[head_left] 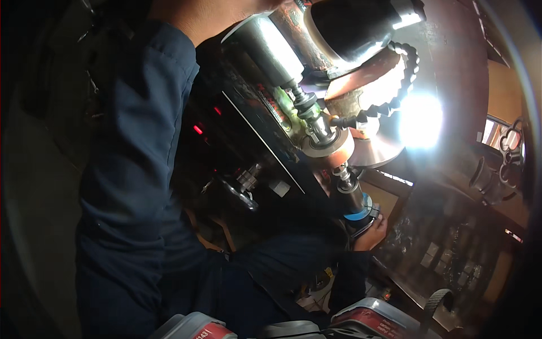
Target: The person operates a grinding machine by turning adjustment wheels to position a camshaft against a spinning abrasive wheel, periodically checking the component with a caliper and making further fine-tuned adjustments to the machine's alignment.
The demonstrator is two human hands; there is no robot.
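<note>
My left arm reaches up along the left side, and my left hand (209,17) lies at the top edge beside the machine's shiny metal cylinder (274,51). Its fingers are cut off by the frame, so their grip is hidden. Lower right of the middle, my right hand (371,233) curls around the end of a dark cylindrical fitting (351,200) with a blue ring. Between the two cylinders a ring-shaped metal workpiece (333,150) sits on a shaft. Right beside it is a large grinding wheel (375,150), partly lost in glare.
A black segmented coolant hose (411,68) curves down toward the workpiece. Above it sits a dark motor-like housing (350,28). A metal handwheel (240,192) stands out from the dark machine front. Bright lamp glare (422,121) covers the right. Plastic tubs (375,319) are at the lower edge.
</note>
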